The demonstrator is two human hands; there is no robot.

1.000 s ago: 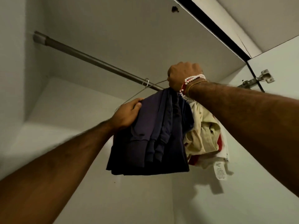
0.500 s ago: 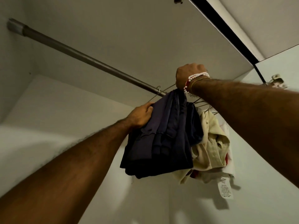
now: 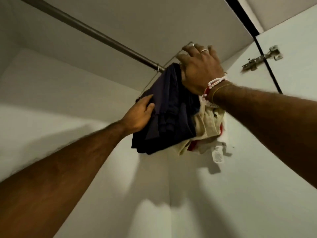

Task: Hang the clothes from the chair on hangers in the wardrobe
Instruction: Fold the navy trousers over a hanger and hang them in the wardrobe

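1. Navy-blue folded cloth garment [image 3: 171,114] hangs on a thin wire hanger [image 3: 150,82], which is hooked over the grey metal wardrobe rail [image 3: 96,34].
2. Left hand [image 3: 139,117] holds the garment's left edge, thumb in front, fingers hidden behind the cloth.
3. Right hand [image 3: 200,69], fingers curled, grips the hanger's upper wire.
4. Cream and red clothes [image 3: 204,124] hang against the navy garment's right side.
5. Metal door hinge [image 3: 260,59] sits at far right.

Clothes [image 3: 168,109] on hanger [image 3: 151,80] under rail [image 3: 96,34], left hand [image 3: 139,115] at their left, right hand [image 3: 199,66] above
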